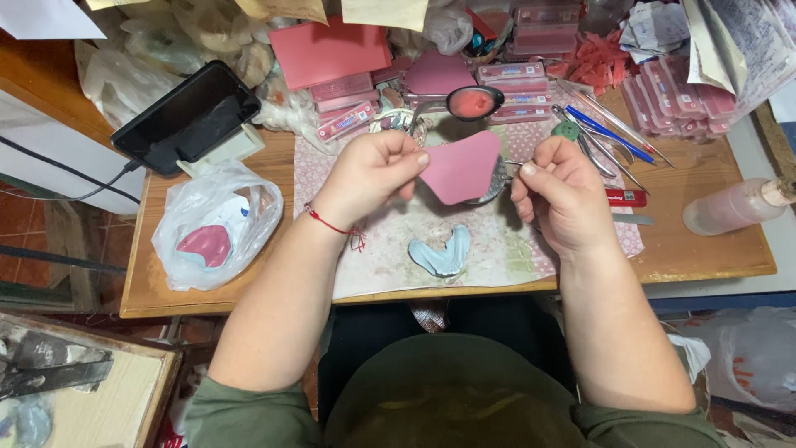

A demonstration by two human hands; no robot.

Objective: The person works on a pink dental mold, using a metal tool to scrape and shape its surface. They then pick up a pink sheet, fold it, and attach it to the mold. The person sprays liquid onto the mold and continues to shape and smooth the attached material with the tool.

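Both my forearms reach over the desk point(705, 249); left hand point(369, 174) pinches a pink wax sheet point(460, 168) above the blue-grey mould point(440, 253). Right hand point(560, 192) is closed around a thin metal tool point(512, 163) touching the sheet's edge. Looks like trimming or shaping; next needs steady tool pressure.

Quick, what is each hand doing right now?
Left hand: closed, pinching the pink sheet.
Right hand: closed around a thin metal tool.

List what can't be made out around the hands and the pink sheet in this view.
- Right hand: its curled fingers hide most of the thin metal tool it grips, head view.
- Pink sheet, pinched by the left hand: covers the metal dish behind it.
- Bottle: neck cut off by the right edge.
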